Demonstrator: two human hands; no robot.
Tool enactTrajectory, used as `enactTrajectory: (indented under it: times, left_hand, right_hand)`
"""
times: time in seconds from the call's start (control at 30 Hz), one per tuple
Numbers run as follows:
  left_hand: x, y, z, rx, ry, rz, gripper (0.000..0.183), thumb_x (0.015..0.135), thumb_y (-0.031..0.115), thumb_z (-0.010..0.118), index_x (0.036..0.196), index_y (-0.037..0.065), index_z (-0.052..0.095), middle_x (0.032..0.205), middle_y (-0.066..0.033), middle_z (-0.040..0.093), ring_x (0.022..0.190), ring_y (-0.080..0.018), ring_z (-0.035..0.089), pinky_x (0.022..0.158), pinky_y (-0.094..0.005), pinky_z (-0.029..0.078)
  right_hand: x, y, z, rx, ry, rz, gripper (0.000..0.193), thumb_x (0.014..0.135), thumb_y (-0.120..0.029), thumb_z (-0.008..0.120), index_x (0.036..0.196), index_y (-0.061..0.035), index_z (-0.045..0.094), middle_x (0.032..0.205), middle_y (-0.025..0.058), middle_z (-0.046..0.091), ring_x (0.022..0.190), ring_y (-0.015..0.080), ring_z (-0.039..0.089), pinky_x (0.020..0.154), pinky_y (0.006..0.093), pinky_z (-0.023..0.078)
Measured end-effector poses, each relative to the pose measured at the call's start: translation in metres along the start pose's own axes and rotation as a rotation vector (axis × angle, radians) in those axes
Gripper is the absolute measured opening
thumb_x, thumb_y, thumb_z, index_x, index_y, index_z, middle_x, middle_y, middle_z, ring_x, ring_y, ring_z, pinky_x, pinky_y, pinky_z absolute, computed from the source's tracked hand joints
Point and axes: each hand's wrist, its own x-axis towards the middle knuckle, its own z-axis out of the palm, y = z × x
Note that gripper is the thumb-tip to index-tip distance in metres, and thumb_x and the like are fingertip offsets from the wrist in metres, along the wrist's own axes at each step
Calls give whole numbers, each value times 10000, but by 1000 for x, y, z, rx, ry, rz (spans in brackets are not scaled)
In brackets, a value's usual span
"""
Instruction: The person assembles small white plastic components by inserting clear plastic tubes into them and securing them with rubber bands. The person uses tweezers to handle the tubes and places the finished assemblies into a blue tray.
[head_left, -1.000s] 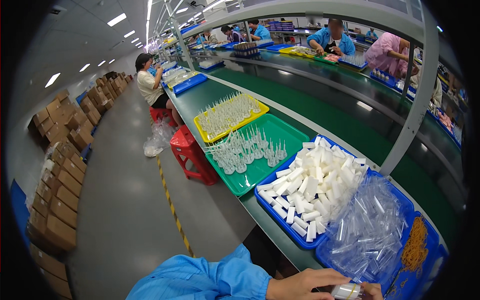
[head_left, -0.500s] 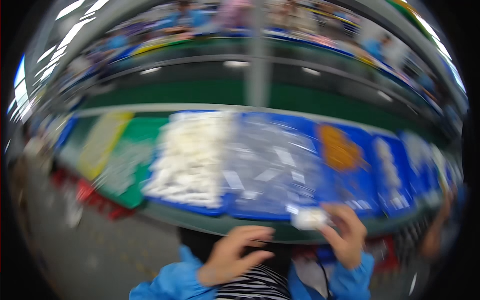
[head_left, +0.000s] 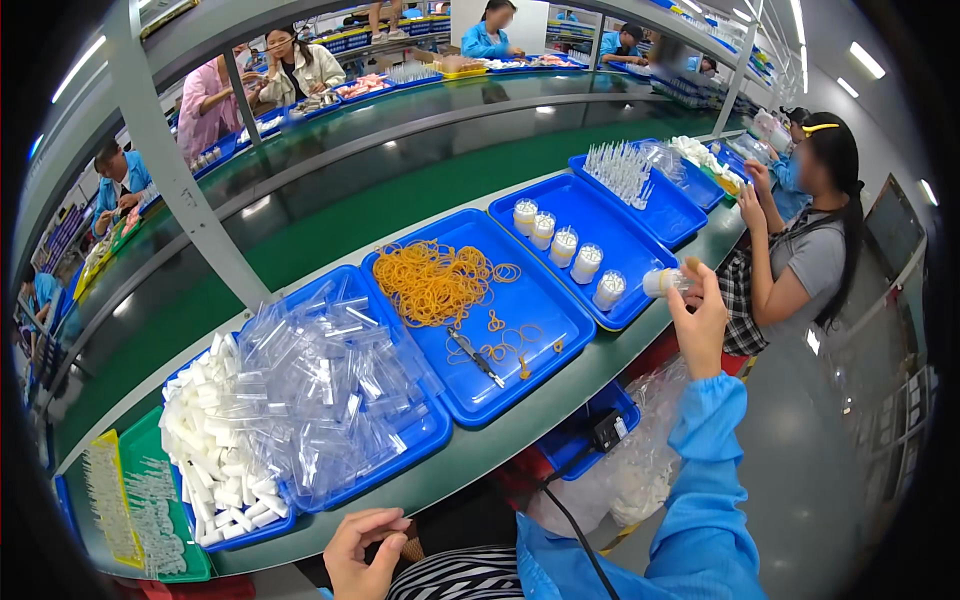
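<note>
My right hand (head_left: pixel 703 318) is stretched out to the right, pinching a small banded bundle of white tubes in clear wrap (head_left: pixel 661 283) by its end. The bundle hangs in the air by the right rim of a blue tray (head_left: pixel 562 212). In that tray stand several similar bundles (head_left: pixel 587 263) in a slanting row, upright and apart. My left hand (head_left: pixel 366 553) is low, in front of the table's near edge, with its fingers loosely curled, a gap to the thumb and nothing visible in it.
Leftward along the green table lie a tray of orange rubber bands (head_left: pixel 436 282) with a pen-like tool (head_left: pixel 474 357), clear plastic sleeves (head_left: pixel 325 390), and white tubes (head_left: pixel 215 440). A co-worker (head_left: pixel 800 230) sits at the right. A metal post (head_left: pixel 190 200) rises behind the trays.
My view has swung to the right. My right hand has carried the bundle from in front of the sleeves to beside the tray of bundles. My left hand stays low, its fingers more curled.
</note>
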Motion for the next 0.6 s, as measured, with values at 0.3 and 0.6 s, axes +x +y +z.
enactTrajectory:
  times: [0.3, 0.6]
  left_hand:
    - [14, -5, 4, 15, -38, -81, 277, 935, -10, 644, 1208, -46, 619, 1127, -120, 692, 1031, -182, 673, 901, -280, 527]
    - [29, -3, 15, 1, -75, -94, 256, 939, 1, 646, 1194, -21, 636, 1084, -98, 706, 994, -157, 672, 866, -265, 530]
  right_hand:
    - [34, 18, 40, -190, -512, -96, 463, 779, -115, 704, 1227, -52, 610, 1139, 107, 682, 1038, 282, 639, 890, 388, 513]
    - [38, -16, 79, -534, -571, -102, 960, 742, -548, 778, 1460, -42, 391, 1311, 198, 544, 1143, 372, 572, 930, 486, 507]
